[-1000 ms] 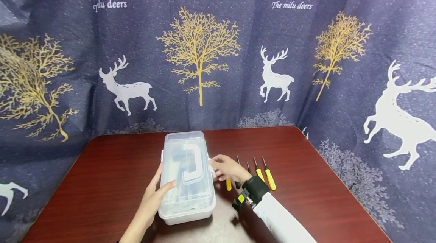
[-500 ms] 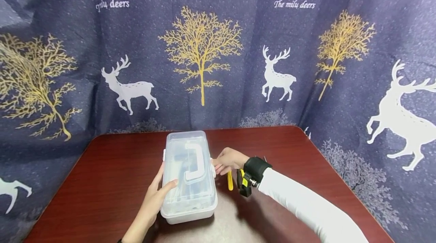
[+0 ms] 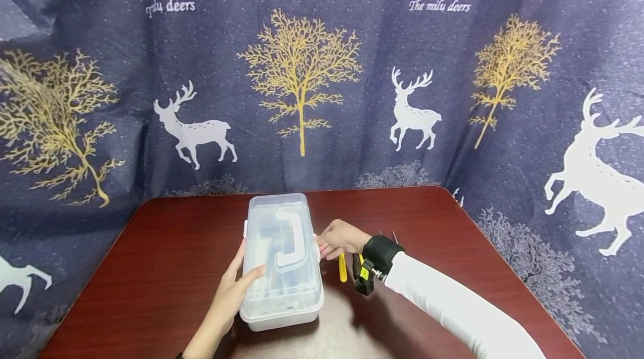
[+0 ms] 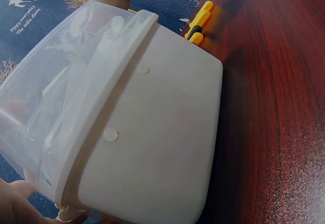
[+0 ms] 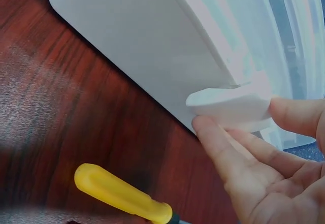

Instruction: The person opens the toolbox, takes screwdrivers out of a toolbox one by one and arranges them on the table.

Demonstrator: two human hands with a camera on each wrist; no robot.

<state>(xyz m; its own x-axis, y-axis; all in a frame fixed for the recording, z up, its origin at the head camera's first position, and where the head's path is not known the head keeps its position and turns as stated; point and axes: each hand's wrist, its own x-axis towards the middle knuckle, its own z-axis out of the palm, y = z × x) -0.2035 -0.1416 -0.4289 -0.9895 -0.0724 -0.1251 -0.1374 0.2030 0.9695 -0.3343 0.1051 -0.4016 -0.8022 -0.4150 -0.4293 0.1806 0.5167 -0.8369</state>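
A plastic storage box with a clear lid, a white handle and a white base stands lengthwise before me. My left hand holds its left side, thumb over the lid. Part of that hand shows near the left latch in the left wrist view. At the right side, my right hand pinches a white latch between thumb and fingers. In the right wrist view the latch's free end stands out from the base. The contents are blurred through the lid.
Right of the box lies a yellow-handled screwdriver. More screwdrivers are partly hidden under my right wrist; several yellow handles show in the left wrist view. A curtain with deer and trees hangs behind the red-brown table.
My right hand has turned over at the latch, and its wrist and forearm have swung outward, covering more of the screwdrivers. The left hand keeps its hold. The head view has shifted slightly.
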